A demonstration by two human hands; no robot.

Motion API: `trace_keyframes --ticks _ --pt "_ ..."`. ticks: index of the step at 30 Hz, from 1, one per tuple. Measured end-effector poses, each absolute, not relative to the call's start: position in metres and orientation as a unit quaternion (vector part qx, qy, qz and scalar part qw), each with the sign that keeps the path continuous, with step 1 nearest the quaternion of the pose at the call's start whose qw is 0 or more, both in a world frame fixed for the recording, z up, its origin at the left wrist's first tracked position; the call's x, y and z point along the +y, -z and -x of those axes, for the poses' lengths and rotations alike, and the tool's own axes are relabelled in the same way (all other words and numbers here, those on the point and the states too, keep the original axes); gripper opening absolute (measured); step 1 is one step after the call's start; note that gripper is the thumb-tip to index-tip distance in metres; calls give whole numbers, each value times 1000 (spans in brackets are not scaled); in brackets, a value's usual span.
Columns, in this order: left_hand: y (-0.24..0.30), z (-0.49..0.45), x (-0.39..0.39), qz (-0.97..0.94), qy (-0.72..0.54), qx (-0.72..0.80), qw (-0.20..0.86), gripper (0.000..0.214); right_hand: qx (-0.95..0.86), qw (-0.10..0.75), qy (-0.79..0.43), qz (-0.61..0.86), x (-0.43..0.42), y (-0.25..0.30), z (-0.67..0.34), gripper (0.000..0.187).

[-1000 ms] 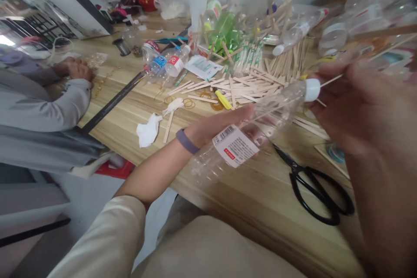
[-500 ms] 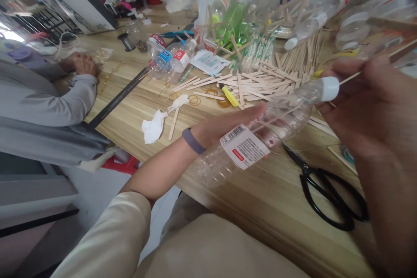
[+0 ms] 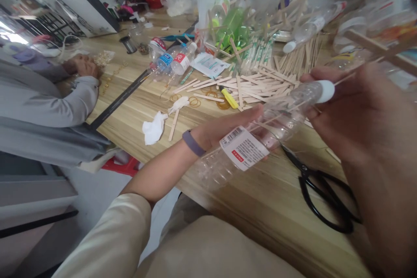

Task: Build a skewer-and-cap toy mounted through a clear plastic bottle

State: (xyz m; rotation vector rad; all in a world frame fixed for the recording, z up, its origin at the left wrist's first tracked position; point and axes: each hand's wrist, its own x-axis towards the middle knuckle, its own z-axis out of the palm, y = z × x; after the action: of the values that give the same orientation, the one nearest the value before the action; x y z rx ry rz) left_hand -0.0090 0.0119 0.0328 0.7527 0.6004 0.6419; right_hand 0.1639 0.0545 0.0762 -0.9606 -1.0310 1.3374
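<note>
My left hand (image 3: 224, 128) is wrapped around an empty clear plastic bottle (image 3: 260, 137) with a white label, holding it slanted above the wooden table (image 3: 260, 200). The bottle's white cap (image 3: 325, 91) points up and right. A thin wooden skewer (image 3: 342, 79) runs through the cap and into the bottle. My right hand (image 3: 355, 113) sits close to the camera, fingers closed around the cap end and the skewer.
Black scissors (image 3: 322, 195) lie on the table below my right hand. Several wooden sticks (image 3: 257, 82), rubber bands, a yellow marker (image 3: 229, 98), a crumpled tissue (image 3: 153, 128) and other bottles (image 3: 172, 63) cover the middle. A person in grey (image 3: 42, 108) leans on the table's left end.
The bottle and both hands have shifted a little; the cap now sits slightly lower and deeper inside my right hand's fingers. The view has drifted slightly.
</note>
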Motion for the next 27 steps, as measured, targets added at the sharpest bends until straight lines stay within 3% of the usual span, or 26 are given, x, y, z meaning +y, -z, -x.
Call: trace_keyframes --ticks 9,21,27 --pt "-37 4 8 -304 -312 262 861 44 -416 584 -550 429 58 -72 -163 41" --pt "-40 3 9 -286 -308 283 862 49 -399 580 -574 419 54 -76 -158 51" --pt "-39 5 10 -297 -328 282 851 52 -434 577 -578 380 53 -67 -157 30"
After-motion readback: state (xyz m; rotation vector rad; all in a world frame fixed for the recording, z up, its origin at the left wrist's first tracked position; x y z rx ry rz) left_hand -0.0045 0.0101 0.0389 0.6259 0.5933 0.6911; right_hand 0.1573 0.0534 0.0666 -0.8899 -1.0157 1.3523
